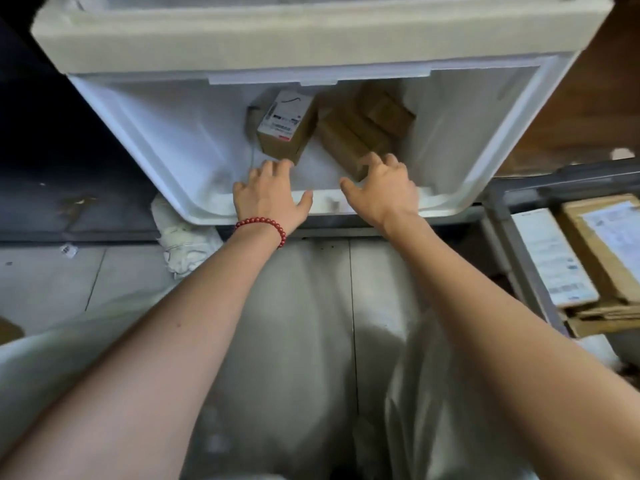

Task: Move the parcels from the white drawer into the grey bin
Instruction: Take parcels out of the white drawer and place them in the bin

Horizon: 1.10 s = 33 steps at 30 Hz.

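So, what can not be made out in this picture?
Head view:
Text on the labelled parcel: too small, blurred.
Grip of the right hand: blurred where fingers meet the brown parcel.
Most of the grey bin: cut off by the right frame edge.
Back of the white drawer: covered by the unit above.

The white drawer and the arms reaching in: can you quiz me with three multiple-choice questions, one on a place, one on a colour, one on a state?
1. Where does the labelled parcel lie in the white drawer? A) left of the plain brown parcels B) on top of them C) under them
2. What colour is the bead bracelet? A) blue B) red C) green
3. The drawer is: A) shut B) upturned C) pulled open
Answers: 1 A, it stands at their left side; 2 B, red beads circle the left wrist; 3 C, its inside shows.
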Tool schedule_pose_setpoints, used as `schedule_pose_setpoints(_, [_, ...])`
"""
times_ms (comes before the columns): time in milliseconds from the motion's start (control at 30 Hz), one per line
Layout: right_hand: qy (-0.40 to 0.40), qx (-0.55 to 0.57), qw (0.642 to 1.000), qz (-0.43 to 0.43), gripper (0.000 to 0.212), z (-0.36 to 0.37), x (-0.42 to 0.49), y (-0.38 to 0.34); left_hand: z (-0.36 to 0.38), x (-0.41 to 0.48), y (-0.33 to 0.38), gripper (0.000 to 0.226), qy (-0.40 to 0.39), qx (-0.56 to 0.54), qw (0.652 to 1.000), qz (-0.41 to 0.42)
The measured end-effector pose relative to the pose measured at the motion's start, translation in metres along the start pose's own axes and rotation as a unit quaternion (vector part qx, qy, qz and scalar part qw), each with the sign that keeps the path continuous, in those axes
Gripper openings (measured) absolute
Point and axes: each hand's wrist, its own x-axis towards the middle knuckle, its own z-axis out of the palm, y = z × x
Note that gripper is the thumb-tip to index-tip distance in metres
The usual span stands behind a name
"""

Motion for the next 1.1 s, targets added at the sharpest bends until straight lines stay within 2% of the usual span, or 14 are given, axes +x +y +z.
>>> schedule_pose_setpoints(167, [-0.023, -0.029, 0.999, -0.005, 0.055, 0.033, 0.03, 0.007, 0.029, 0.051, -0.013, 0.064, -0.009, 0.023, 0.999, -0.022])
schedule_pose_setpoints(267, [-0.01, -0.049, 0.998, -0.038, 0.054, 0.042, 0.056, -0.004, 0.043, 0.083, -0.013, 0.07, -0.017, 0.026, 0.998, -0.048])
schedule_pose_setpoints(533, [-0.026, -0.055, 0.997, -0.041, 0.052, 0.068, 0.084, -0.01, 0.061, 0.138, -0.019, 0.096, -0.018, -0.049, 0.994, -0.092])
schedule_pose_setpoints(667, [-0.009, -0.043, 0.998, -0.043, 0.051, 0.068, 0.089, -0.014, 0.057, 0.161, -0.022, 0.11, -0.036, -0.089, 0.984, -0.148])
schedule_pose_setpoints(833, [-0.004, -0.035, 0.999, -0.035, 0.055, 0.064, 0.092, -0.015, 0.062, 0.177, -0.015, 0.103, -0.043, -0.106, 0.977, -0.177])
schedule_pose_setpoints(933, [-0.012, -0.039, 0.999, -0.026, 0.056, 0.062, 0.094, -0.013, 0.063, 0.178, -0.009, 0.108, -0.036, -0.135, 0.97, -0.201])
schedule_pose_setpoints(1100, [-0.019, -0.032, 0.999, -0.003, 0.054, 0.051, 0.094, -0.011, 0.059, 0.165, -0.003, 0.107, -0.031, -0.142, 0.972, -0.185])
